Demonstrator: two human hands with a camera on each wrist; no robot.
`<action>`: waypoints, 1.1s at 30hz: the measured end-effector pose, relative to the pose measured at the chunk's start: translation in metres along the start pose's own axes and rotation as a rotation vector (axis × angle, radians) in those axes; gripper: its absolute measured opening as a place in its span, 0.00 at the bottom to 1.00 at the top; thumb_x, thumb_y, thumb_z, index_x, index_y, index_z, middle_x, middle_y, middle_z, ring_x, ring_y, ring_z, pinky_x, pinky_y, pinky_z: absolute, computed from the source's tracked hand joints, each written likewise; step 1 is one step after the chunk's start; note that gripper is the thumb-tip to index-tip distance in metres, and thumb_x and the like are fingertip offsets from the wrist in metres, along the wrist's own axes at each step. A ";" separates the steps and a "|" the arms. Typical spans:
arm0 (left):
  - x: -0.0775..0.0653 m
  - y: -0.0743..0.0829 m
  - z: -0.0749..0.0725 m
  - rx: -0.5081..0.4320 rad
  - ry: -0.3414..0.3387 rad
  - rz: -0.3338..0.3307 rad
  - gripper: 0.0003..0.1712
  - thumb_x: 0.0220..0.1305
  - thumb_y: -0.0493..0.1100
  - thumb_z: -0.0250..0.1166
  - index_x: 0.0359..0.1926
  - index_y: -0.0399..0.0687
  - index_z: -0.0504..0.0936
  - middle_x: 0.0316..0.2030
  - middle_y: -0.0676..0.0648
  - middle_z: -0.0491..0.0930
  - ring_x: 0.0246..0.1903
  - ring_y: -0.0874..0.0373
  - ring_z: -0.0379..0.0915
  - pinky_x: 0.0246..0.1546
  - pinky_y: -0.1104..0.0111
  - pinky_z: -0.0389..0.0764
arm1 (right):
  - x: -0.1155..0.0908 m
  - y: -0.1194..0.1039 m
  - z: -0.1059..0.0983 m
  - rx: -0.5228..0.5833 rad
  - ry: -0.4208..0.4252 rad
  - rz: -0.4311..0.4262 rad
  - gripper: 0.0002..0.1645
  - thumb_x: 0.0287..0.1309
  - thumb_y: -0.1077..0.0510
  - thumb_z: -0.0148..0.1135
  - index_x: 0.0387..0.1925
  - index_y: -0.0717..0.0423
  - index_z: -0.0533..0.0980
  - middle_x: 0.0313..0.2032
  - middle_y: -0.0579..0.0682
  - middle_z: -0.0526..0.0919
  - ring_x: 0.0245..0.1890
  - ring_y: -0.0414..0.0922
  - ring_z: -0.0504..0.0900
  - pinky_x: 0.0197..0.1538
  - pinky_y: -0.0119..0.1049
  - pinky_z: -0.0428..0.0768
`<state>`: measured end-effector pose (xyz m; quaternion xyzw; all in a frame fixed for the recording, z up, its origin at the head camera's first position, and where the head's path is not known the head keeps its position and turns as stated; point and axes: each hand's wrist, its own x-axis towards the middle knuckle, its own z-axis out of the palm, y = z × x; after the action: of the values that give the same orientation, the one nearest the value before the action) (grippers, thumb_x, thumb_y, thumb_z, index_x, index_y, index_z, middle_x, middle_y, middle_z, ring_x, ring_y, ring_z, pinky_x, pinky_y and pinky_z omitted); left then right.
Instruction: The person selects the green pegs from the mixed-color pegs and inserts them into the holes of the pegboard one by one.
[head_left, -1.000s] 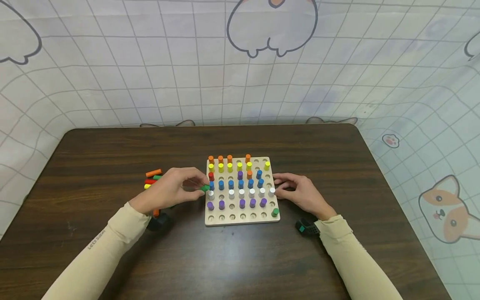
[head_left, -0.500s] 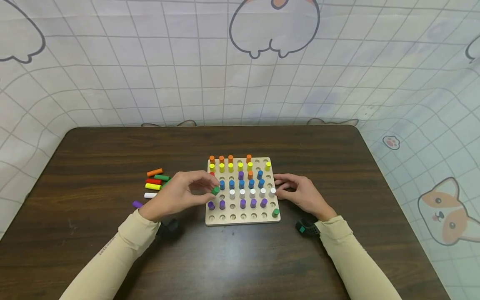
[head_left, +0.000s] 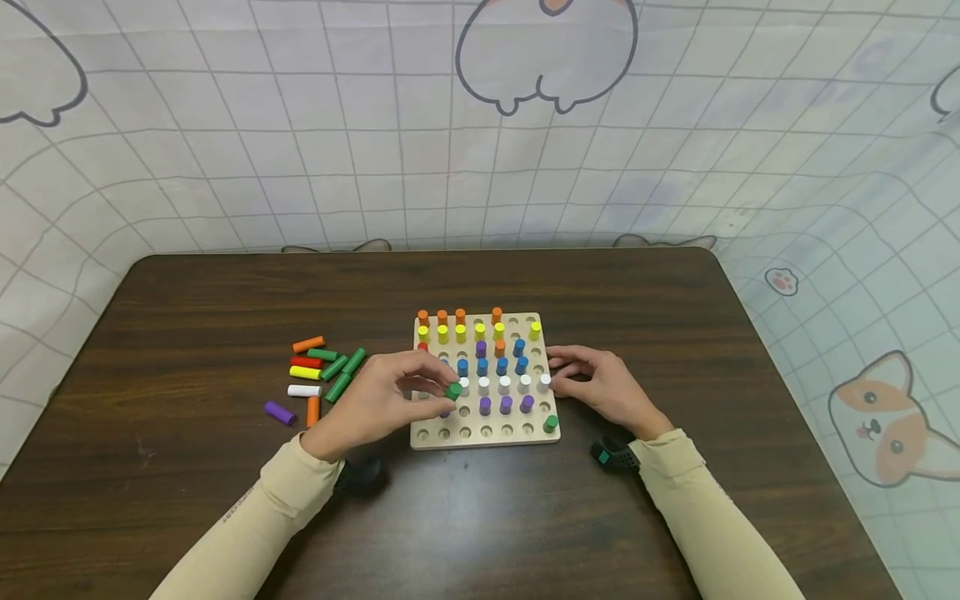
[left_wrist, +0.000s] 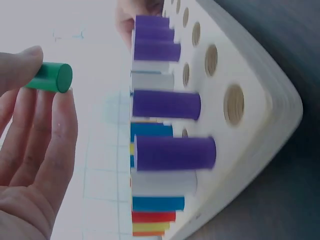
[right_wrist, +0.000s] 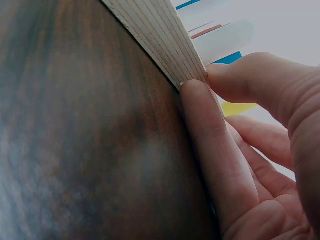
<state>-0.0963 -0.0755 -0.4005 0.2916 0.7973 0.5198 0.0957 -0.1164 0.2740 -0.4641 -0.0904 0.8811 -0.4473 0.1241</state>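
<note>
Thumb and fingertips of the left hand (head_left: pixel 382 393) pinch a small green peg (head_left: pixel 453 391) and hold it in the air above the wooden board (head_left: pixel 475 433). The left wrist view shows this peg well apart from the board surface, with one end turned toward it. Right hand (head_left: pixel 611 387) is relaxed and half unfolded; its fingers are bent loosely, and the tips touch the right edge of the board, near the end of the row of white pegs (head_left: pixel 504 385).

In the board stand also orange, yellow, red, blue and purple pegs, mostly in rows of one colour. A second green peg (head_left: pixel 551 423) stands in the right corner hole of the front row. To the left of the board, loose pegs (head_left: pixel 303 390) lie on the brown table (head_left: pixel 480 517): four green, two orange, one red, one yellow, one white and one purple. Behind the table hangs a pale cloth (head_left: pixel 420 200) with grid lines and cartoon animals.
</note>
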 end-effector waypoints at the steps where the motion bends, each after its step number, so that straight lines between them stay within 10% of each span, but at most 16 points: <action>1: 0.000 0.001 0.002 -0.003 0.008 0.004 0.16 0.57 0.37 0.78 0.47 0.47 0.86 0.43 0.48 0.87 0.42 0.60 0.88 0.50 0.52 0.90 | 0.000 0.000 0.000 -0.001 -0.001 0.001 0.30 0.64 0.49 0.71 0.66 0.47 0.77 0.53 0.49 0.89 0.47 0.41 0.88 0.52 0.33 0.82; 33: 0.004 0.008 0.049 -0.124 0.076 0.036 0.16 0.58 0.39 0.78 0.48 0.49 0.88 0.44 0.48 0.89 0.40 0.63 0.87 0.48 0.59 0.91 | 0.001 -0.002 -0.001 -0.012 -0.007 0.001 0.31 0.65 0.49 0.70 0.67 0.47 0.76 0.55 0.50 0.88 0.48 0.42 0.88 0.56 0.40 0.83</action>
<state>-0.0743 -0.0332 -0.4144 0.2792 0.7612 0.5806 0.0738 -0.1170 0.2731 -0.4622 -0.0920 0.8834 -0.4417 0.1268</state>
